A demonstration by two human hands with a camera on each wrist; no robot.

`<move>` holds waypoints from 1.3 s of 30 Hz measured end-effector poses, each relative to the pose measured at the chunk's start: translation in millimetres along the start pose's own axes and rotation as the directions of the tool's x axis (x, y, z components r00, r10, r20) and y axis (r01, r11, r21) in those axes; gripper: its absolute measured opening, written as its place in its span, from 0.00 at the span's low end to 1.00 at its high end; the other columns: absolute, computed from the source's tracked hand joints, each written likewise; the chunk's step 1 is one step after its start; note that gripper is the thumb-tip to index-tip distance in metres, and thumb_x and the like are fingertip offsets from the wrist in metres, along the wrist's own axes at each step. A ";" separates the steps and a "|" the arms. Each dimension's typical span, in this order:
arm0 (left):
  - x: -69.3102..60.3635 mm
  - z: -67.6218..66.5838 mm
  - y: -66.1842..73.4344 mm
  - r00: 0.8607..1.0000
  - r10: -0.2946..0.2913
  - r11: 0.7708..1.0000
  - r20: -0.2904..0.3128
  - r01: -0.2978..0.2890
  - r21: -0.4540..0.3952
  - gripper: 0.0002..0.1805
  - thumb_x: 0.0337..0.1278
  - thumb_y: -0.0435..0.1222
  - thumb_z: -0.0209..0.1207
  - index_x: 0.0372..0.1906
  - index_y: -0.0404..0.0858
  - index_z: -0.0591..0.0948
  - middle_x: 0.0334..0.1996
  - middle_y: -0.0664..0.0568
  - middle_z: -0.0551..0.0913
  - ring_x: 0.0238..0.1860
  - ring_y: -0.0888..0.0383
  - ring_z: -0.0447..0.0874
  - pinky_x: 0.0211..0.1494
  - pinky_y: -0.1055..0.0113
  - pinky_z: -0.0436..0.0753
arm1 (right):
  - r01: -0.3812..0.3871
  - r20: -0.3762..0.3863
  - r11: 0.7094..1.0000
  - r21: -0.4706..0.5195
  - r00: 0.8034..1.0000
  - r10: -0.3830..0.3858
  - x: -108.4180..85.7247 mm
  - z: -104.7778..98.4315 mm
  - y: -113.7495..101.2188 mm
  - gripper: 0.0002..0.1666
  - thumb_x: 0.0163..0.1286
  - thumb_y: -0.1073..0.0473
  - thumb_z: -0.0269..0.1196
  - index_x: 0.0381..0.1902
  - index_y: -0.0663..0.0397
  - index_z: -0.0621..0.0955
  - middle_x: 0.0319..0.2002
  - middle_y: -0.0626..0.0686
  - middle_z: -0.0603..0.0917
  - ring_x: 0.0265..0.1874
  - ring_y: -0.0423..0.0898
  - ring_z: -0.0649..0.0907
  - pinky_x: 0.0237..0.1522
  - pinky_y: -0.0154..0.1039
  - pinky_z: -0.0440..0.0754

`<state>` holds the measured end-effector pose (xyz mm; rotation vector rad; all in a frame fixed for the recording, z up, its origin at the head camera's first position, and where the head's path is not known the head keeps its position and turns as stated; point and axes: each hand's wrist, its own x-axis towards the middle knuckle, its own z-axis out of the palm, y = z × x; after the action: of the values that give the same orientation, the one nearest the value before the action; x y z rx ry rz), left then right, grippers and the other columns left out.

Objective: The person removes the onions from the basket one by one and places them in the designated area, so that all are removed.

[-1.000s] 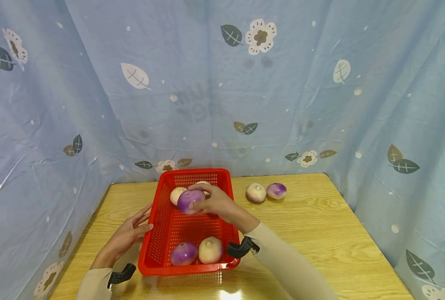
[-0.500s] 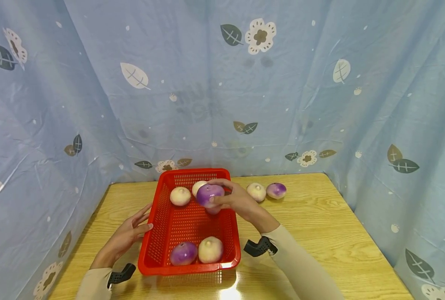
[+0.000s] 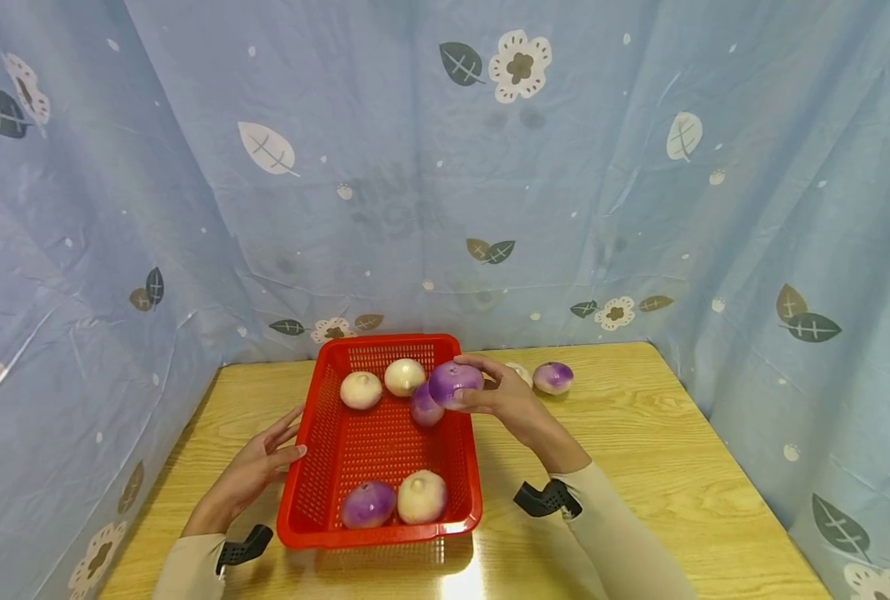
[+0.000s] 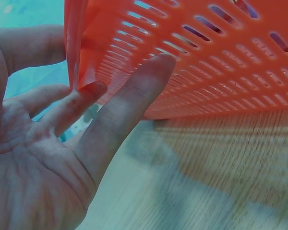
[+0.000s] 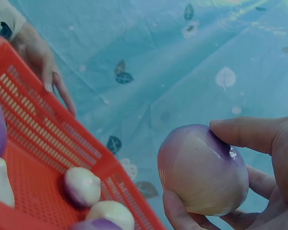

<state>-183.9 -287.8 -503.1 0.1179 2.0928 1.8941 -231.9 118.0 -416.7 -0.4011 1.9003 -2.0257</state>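
Just below the right hand [image 3: 511, 407] stands the red basket [image 3: 377, 537]; the purple bulb [image 3: 454, 384], clamped between thumb and fingers, needs clearance; left hand [image 3: 252, 472], fingers apart, should steady the basket.

right hand [image 3: 515, 407] grips purple vegetable [image 3: 452, 383]; left hand [image 3: 252, 468] touches red basket [image 3: 379, 452]

Basket [image 3: 373, 537] on table [image 3: 640, 475], before curtain [image 3: 385, 217]; inside, 3 far turnips [image 3: 361, 391], 2 near turnips [image 3: 368, 505]. Left hand [image 3: 253, 467] at left wall; right hand [image 3: 516, 406], with 1 held turnip [image 3: 452, 383], by right rim; 2 outer turnips [image 3: 553, 378] right of basket.
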 end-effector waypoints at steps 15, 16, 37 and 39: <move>0.6 0.8 0.3 1.000 0.004 1.000 0.001 -0.004 0.016 0.42 0.69 0.36 0.56 0.80 0.51 0.47 0.77 0.36 0.52 0.59 0.49 0.81 0.52 0.52 0.85 | 0.012 -0.115 1.000 -0.015 0.993 -0.014 -14.9 -41.6 21.6 0.37 0.62 0.65 0.68 0.69 0.57 0.69 0.65 0.63 0.69 0.50 0.45 0.82 0.50 0.41 0.85; 0.5 0.9 0.3 1.000 0.005 1.000 0.002 -0.005 0.018 0.42 0.69 0.36 0.56 0.80 0.51 0.47 0.77 0.36 0.53 0.59 0.49 0.81 0.52 0.51 0.85 | 0.006 -0.124 1.000 -0.016 0.992 -0.008 -16.1 -45.3 22.9 0.38 0.62 0.65 0.68 0.69 0.57 0.69 0.66 0.63 0.68 0.51 0.45 0.82 0.49 0.40 0.85; 0.0 0.6 1.2 1.000 0.013 1.000 -0.001 -0.013 0.019 0.42 0.68 0.36 0.56 0.80 0.51 0.48 0.76 0.35 0.54 0.58 0.50 0.81 0.52 0.50 0.85 | -0.003 -0.345 0.999 -0.055 0.938 -0.016 -37.3 -126.3 28.4 0.38 0.67 0.64 0.64 0.72 0.59 0.64 0.69 0.59 0.60 0.50 0.36 0.78 0.47 0.32 0.84; -0.2 1.3 1.0 1.000 0.011 1.000 0.000 -0.011 0.017 0.42 0.68 0.36 0.56 0.80 0.51 0.48 0.76 0.36 0.54 0.58 0.51 0.82 0.52 0.51 0.85 | -0.015 -0.364 0.997 -0.072 0.931 -0.013 -39.0 -133.2 30.8 0.38 0.67 0.61 0.65 0.72 0.59 0.64 0.69 0.60 0.60 0.50 0.36 0.77 0.47 0.31 0.84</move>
<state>-183.4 -286.5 -502.2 0.1335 2.1128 1.8821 -251.5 253.2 -455.6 -0.0380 2.1902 -2.1520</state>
